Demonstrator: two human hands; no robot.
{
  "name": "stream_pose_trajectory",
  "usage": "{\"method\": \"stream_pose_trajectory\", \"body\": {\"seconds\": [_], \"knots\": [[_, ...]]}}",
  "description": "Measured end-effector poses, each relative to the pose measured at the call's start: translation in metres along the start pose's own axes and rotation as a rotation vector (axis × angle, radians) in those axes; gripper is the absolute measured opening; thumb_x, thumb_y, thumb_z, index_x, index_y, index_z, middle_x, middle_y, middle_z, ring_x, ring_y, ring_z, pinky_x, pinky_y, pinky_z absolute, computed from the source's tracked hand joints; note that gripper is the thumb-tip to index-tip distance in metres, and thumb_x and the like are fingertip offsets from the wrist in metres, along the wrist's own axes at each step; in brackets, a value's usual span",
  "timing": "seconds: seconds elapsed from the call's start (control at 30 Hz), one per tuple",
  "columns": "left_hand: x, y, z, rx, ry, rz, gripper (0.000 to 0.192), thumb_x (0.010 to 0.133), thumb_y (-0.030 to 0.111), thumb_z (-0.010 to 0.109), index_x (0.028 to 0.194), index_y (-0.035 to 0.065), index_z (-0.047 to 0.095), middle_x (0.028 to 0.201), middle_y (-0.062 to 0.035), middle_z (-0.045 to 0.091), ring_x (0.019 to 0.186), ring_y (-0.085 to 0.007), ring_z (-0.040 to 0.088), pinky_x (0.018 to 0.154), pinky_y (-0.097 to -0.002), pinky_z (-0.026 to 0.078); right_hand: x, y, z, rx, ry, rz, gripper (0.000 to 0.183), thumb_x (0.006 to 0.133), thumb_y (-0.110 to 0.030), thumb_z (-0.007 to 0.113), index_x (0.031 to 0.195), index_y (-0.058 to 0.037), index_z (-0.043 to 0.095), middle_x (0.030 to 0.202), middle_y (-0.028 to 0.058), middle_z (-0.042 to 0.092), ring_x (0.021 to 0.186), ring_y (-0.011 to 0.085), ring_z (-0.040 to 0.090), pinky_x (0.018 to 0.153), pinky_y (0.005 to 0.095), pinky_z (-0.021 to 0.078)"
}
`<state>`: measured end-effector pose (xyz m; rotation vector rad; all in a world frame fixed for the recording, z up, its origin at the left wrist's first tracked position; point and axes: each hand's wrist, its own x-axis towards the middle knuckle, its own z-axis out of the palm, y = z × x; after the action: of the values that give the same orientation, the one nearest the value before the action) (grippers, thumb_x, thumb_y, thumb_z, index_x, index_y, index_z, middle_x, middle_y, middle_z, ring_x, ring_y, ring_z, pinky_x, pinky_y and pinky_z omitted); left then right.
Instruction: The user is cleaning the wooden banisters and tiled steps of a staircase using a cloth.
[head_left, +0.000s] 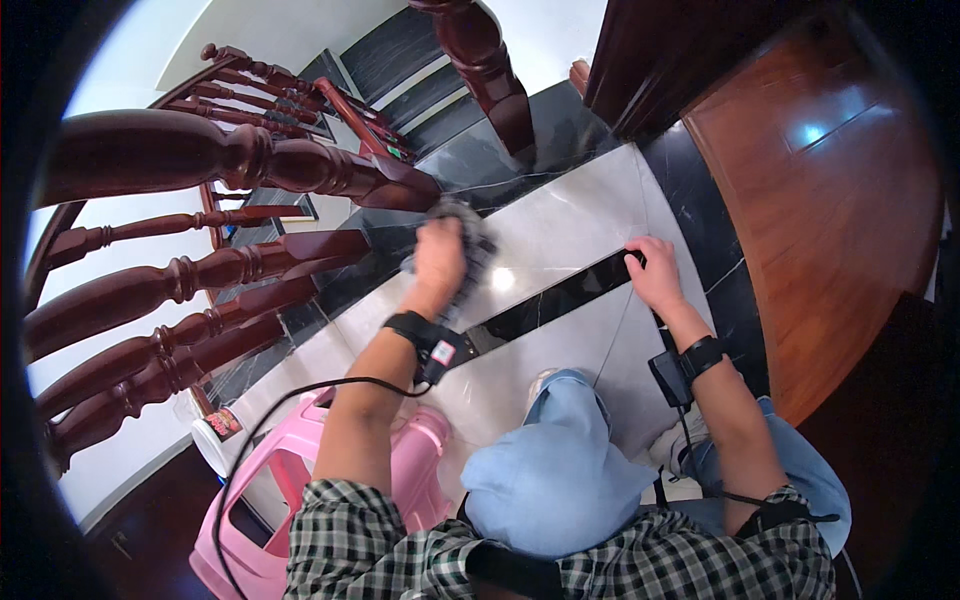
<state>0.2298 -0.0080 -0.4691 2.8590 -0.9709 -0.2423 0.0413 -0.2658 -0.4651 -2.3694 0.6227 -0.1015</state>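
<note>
My left hand (440, 259) is closed on a bunched grey cloth (472, 247), blurred at its edges. The cloth lies against the light floor tiles beside the base of a dark red wooden baluster (315, 166). My right hand (655, 271) touches the far right end of a flat, glossy black strip (555, 301); whether its fingers grip the strip or only rest on it cannot be told. The strip lies across the light tiles.
A pink plastic stool (427, 457) stands at my lower left, with a white tub (212, 448) beyond it. Several turned balusters line the left. Black stair treads (397, 60) rise behind. A brown wooden door (832, 195) curves along the right. Cables hang from both wrists.
</note>
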Motion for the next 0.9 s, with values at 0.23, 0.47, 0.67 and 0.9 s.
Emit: {"method": "stream_pose_trajectory", "body": {"seconds": [0.23,0.47,0.67,0.9], "knots": [[0.05,-0.091,-0.029,-0.618,0.474,-0.404,0.032,0.068,0.013,0.055,0.097,0.0014,0.05,0.087,-0.0128,0.059,0.081,-0.0267,0.056,0.072,-0.0371,0.042,-0.005,0.009,-0.004,0.078,-0.01,0.021,0.015,0.067,-0.005,0.055,0.082,-0.0054,0.054,0.093,0.009,0.053,0.09,0.0274,0.044,0.08,0.0331,0.0368],[0.09,-0.132,-0.048,-1.528,-0.281,-0.23,0.045,0.071,0.016,0.058,0.111,0.0016,0.043,0.096,-0.0085,0.055,0.082,-0.0186,0.055,0.074,-0.0278,0.043,-0.002,0.011,-0.003,0.025,-0.011,-0.061,0.014,0.066,-0.003,0.055,0.08,-0.0059,0.054,0.089,0.0077,0.05,0.087,0.0268,0.044,0.078,0.0331,0.0373],[0.12,-0.108,-0.075,-0.893,-0.598,0.026,0.028,0.069,0.005,0.061,0.096,0.0026,0.056,0.083,-0.0012,0.057,0.075,-0.0072,0.05,0.068,-0.0222,0.041,0.002,0.011,-0.009,-0.058,-0.03,-0.006,0.012,0.065,-0.004,0.056,0.077,-0.0066,0.053,0.088,0.0073,0.048,0.088,0.026,0.043,0.078,0.0334,0.037],[0.134,-0.103,-0.089,-1.185,-0.764,-0.326,0.022,0.08,0.006,0.048,0.101,0.003,0.053,0.088,-0.0016,0.057,0.077,-0.0097,0.053,0.068,-0.0221,0.043,0.003,0.0,-0.008,-0.058,-0.037,-0.002,0.012,0.065,-0.004,0.057,0.075,-0.0074,0.05,0.088,0.0077,0.046,0.088,0.0271,0.042,0.076,0.0342,0.0372]]}}
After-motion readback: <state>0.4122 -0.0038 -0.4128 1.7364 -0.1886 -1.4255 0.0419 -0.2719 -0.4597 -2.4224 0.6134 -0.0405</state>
